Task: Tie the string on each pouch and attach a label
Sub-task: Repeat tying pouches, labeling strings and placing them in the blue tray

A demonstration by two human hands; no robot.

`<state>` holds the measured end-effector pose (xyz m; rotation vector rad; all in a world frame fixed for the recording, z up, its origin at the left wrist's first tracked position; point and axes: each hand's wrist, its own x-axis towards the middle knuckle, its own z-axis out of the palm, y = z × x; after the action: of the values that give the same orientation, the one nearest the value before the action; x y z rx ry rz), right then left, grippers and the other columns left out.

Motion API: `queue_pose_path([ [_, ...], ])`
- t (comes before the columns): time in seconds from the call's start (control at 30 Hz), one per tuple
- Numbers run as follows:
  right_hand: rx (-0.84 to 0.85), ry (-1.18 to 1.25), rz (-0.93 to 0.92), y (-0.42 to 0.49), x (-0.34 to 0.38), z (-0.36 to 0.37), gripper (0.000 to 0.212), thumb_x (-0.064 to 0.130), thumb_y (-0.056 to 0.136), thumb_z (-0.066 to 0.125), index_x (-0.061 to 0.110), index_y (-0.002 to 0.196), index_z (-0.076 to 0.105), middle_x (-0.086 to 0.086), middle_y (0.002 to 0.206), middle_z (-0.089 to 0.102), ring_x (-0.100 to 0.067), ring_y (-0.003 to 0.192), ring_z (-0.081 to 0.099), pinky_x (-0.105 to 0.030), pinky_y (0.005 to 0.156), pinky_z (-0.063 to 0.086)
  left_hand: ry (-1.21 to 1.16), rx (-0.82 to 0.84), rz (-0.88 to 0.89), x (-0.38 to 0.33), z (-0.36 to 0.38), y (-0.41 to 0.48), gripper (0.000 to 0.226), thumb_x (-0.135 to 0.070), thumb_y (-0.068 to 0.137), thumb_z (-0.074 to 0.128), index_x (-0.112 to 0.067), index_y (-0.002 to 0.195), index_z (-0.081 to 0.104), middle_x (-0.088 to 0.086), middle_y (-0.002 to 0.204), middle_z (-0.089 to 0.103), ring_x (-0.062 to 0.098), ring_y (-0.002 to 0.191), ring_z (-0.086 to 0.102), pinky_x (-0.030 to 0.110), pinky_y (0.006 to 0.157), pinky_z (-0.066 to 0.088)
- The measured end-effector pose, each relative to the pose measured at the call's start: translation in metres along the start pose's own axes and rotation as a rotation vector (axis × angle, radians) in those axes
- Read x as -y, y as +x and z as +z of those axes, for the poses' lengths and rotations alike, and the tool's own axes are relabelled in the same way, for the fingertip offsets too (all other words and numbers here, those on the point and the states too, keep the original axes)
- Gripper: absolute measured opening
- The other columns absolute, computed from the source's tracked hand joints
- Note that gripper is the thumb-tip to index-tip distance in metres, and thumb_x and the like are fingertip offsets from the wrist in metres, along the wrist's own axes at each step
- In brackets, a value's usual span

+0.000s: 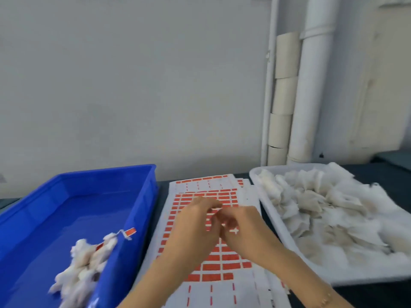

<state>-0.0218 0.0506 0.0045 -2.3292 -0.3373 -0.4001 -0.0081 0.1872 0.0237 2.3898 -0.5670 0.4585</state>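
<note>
A: Pouches relative to the hands?
B: Apart from both. A heap of crumpled white fabric pouches (322, 210) fills the shallow white plastic tray (255, 174), right of frame. A smaller clump of tied white pouches (84, 261) sits in the near corner of the deep blue plastic bin (77, 196), lower left. One carries a red label (130, 231), which leans on the bin wall.
A: Hands?
B: Centre frame, above the white backing sheet of red rectangular stickers (222, 266). Left hand (195, 223) and right hand (244, 230) have curled fingers, tips meeting. The left thumb and fingers pinch a thin white strip (216, 209) that runs toward the right hand. The right fingers curl in against it. Whether they hold it, cannot tell: too blurred.
A: Materials, textures?
B: Pouches soft, wrinkled, gauzy. Bin and tray smooth, rigid, round-cornered. Sticker sheets flat, loosely stacked, red rectangles in tidy rows.
</note>
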Motion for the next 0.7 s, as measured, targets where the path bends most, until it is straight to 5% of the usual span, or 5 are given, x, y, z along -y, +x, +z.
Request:
queue_pose_path([
  [0.07, -0.027, -0.031, 0.049, -0.018, -0.025, -0.032, 0.020, 0.016, 0.086, 0.064, 0.032, 0.096, 0.072, 0.028, 0.073, 0.062, 0.003, 0.074, 0.061, -0.008, 0.065, 0.046, -0.066, 0.078, 0.045, -0.023, 0.033, 0.007, 0.026, -0.023, 0.091, 0.062, -0.035, 0.114, 0.062, -0.026, 0.101, 0.054, -0.004, 0.087, 0.053, -0.001, 0.069, 0.036],
  [0.4, -0.112, -0.289, 0.315, -0.058, -0.128, -0.141, 0.017, 0.026, 0.085, 0.067, 0.035, 0.097, 0.073, 0.020, 0.087, 0.070, 0.003, 0.078, 0.061, -0.022, 0.075, 0.053, -0.305, 0.328, 0.145, -0.101, 0.151, 0.048, 0.024, -0.014, 0.090, 0.057, -0.020, 0.110, 0.068, -0.005, 0.101, 0.069, 0.005, 0.085, 0.061, 0.009, 0.077, 0.047],
  [0.7, -0.335, -0.624, 0.523, -0.048, -0.196, -0.183, 0.049, 0.033, 0.079, 0.072, 0.018, 0.121, 0.052, -0.004, 0.112, 0.054, -0.023, 0.111, 0.047, -0.028, 0.077, 0.042, -0.158, 0.500, 0.171, -0.162, 0.227, 0.092, 0.047, -0.010, 0.090, 0.053, -0.009, 0.135, 0.039, 0.012, 0.129, 0.051, 0.026, 0.117, 0.050, 0.034, 0.093, 0.045],
])
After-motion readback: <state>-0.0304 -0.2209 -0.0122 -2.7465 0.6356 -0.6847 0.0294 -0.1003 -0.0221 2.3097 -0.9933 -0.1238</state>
